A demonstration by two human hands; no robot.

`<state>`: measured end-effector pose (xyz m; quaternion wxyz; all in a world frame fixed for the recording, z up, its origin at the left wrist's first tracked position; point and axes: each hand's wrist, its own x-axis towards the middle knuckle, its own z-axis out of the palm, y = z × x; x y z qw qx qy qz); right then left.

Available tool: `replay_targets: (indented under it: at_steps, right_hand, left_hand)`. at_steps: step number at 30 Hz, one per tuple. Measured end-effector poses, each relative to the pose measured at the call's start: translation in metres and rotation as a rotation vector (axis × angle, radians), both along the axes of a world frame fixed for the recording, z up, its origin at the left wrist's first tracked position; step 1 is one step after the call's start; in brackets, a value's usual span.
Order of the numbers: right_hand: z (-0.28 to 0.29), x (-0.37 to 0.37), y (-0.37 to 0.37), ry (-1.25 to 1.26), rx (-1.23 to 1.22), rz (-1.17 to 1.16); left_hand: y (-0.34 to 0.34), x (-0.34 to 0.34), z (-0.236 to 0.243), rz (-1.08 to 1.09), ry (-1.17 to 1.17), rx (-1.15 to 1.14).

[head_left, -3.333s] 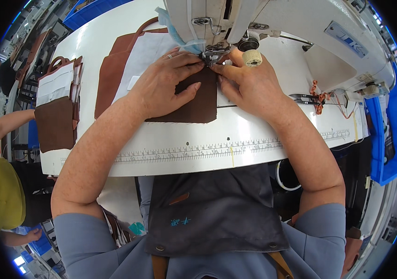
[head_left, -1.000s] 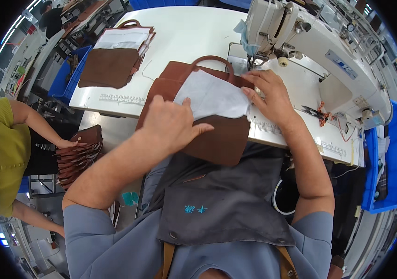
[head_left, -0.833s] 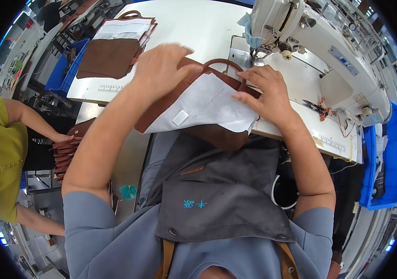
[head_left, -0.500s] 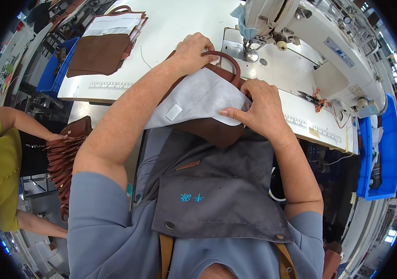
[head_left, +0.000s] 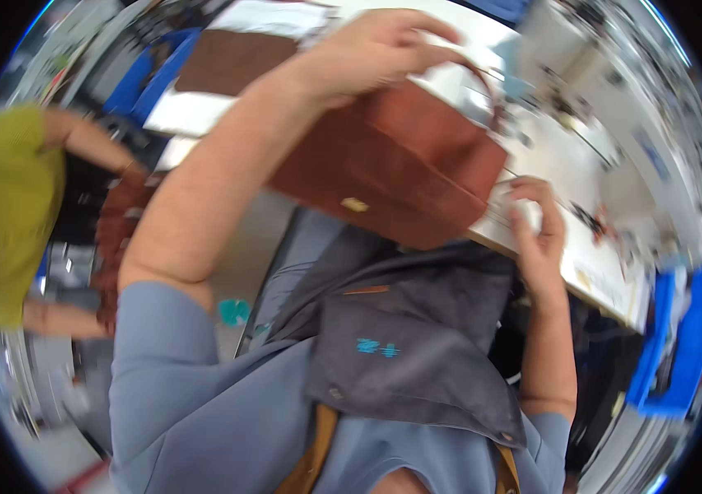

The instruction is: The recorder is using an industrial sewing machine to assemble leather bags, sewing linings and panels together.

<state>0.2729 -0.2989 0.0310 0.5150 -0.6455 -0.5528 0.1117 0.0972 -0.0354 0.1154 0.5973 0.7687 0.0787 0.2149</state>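
Observation:
A reddish-brown leather bag panel (head_left: 400, 165) with a curved handle (head_left: 483, 86) and a small gold-coloured tag (head_left: 355, 204) hangs tilted above my lap, at the table's front edge. My left hand (head_left: 376, 53) is closed on its upper edge near the handle, though the fingertips are partly hidden and blurred. My right hand (head_left: 542, 235) is just off the panel's right end, with thumb and fingers curved and apart. The pale lining side of the panel is out of view.
A white sewing machine (head_left: 622, 123) stands on the table at right, with dark scissors (head_left: 588, 218) beside it. Brown pieces (head_left: 236, 62) lie at the back left. A blue bin (head_left: 672, 346) hangs at right. A co-worker in a yellow-green top (head_left: 18, 206) is at left.
The panel has turned over from its white lining to its brown leather face. My left hand rose with it; my right hand let go and moved right. The whole view shifted.

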Motion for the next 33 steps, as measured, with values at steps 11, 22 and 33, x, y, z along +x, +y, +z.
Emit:
replay_targets:
  at_steps: [11, 22, 33]
  right_hand:
    - [-0.006, -0.038, 0.073, 0.482, -0.024, 0.238]
    - [-0.007, -0.069, 0.093, 0.214, 0.001, 0.159]
    - [-0.022, -0.053, 0.086, 0.086, -0.189, 0.137]
  left_hand:
    - [-0.047, -0.116, -0.041, 0.319, -0.202, -0.004]
    - [-0.034, -0.294, -0.097, 1.025, -0.44, -0.545]
    - [-0.052, -0.488, -0.309, 2.283, 0.263, -0.198]
